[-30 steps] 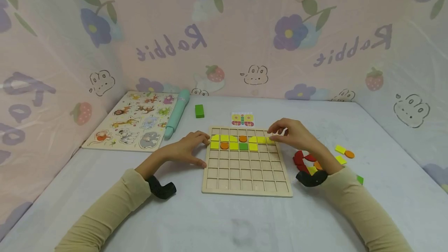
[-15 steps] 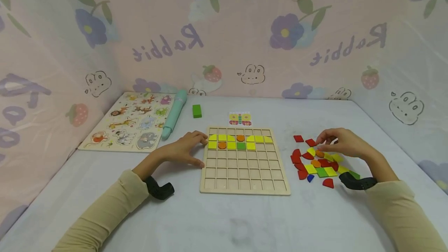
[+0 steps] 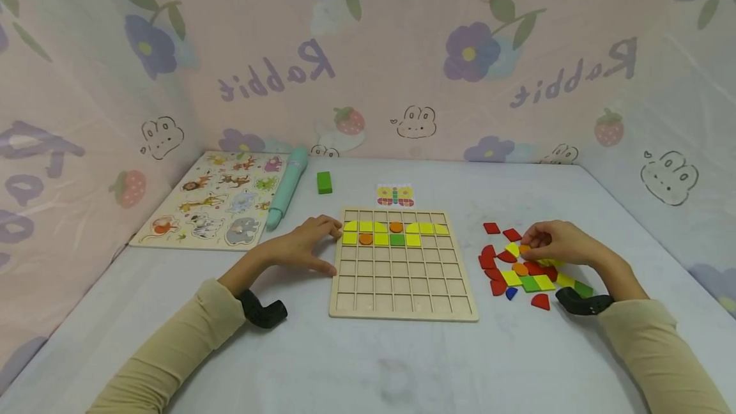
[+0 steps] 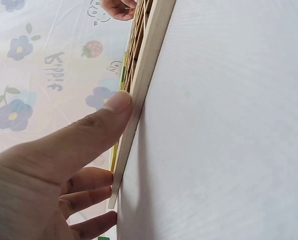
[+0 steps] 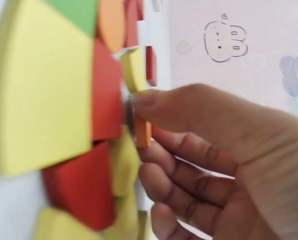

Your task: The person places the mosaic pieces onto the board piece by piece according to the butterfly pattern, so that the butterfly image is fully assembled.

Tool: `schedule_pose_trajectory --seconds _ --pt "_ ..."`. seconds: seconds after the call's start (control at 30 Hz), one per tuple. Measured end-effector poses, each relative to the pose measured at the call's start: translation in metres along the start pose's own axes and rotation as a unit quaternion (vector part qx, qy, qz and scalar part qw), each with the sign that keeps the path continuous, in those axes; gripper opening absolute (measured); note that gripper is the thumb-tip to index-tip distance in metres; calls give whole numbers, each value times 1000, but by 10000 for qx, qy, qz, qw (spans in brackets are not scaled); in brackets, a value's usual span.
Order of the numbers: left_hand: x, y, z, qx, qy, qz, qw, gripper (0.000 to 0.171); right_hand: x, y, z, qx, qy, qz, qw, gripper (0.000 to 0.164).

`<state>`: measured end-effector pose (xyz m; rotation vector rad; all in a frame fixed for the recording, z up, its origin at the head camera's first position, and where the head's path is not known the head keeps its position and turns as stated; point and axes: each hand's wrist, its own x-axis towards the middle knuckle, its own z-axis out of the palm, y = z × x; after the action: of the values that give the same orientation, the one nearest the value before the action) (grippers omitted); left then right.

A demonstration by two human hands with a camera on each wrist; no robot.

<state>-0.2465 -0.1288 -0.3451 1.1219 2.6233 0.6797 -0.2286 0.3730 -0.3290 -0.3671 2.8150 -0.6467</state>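
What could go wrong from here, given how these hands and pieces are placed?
The right hand pinches an orange piece among crowded loose pieces, so neighbours might get nudged. The left hand touches the edge of the grid board; a push could perhaps shift it.

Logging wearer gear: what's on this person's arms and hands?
The left sleeve and right sleeve are plain beige. A curved black fitting shows at the left wrist, a matching one at the right. The left hand and right hand are bare.

Head view high, facing forward-down; wrist views close-up; head, left wrist share board (image 3: 404, 268).
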Motion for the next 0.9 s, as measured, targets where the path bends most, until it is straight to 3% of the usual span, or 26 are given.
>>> schedule_pose_trajectory --seconds 0.23,0.4,0.57,0.73,0.9 --pt "1 -2 0 45 -22 5 10000 66 7 -19 -9 -64 378 -428 9983 32" --pt "1 -1 -1 41 1 23 10000 65 23 -61 -10 20 854 -893 9923 30" --pt "-1 0 -1 -26 38 40 10000 64 44 -103 0 211 1085 -1361 9845 23" --pt "-2 -1 2 13 26 79 10000 63 59 -130 22 621 974 -1655 9794 23" --pt "-2 -1 2 42 33 99 9999 62 67 -130 42 859 664 -1745 9787 25"
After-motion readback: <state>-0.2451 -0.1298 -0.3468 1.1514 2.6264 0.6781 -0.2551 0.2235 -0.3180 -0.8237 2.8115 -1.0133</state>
